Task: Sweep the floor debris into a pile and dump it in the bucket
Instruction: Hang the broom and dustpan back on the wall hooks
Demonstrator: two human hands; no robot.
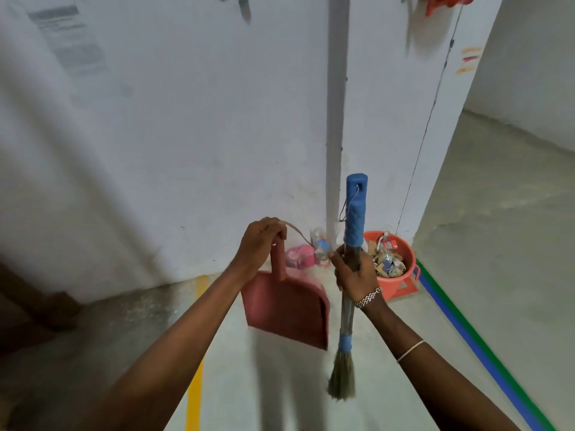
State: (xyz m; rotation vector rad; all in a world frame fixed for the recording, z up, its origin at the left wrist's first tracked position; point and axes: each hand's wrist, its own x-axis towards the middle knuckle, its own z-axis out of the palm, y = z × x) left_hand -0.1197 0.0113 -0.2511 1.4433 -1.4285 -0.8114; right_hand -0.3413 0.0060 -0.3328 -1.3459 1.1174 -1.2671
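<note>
- Fingers (277, 234) of the left hand (259, 244) were curled round the handle top of a red plastic dustpan (289, 309), which hung pan-down above the floor.
- Right hand (354, 272) gripped the shaft of a blue-handled grass broom (355, 219), held upright with its bristles down, just beside the dustpan.
- An orange plastic bucket (403, 284) full of paper scraps (387, 263) stood on the grey concrete floor (482, 244) against the white wall (186, 135), behind the right hand.
- A clear bottle (322, 247) stood at the wall's foot, left of the bucket.
</note>
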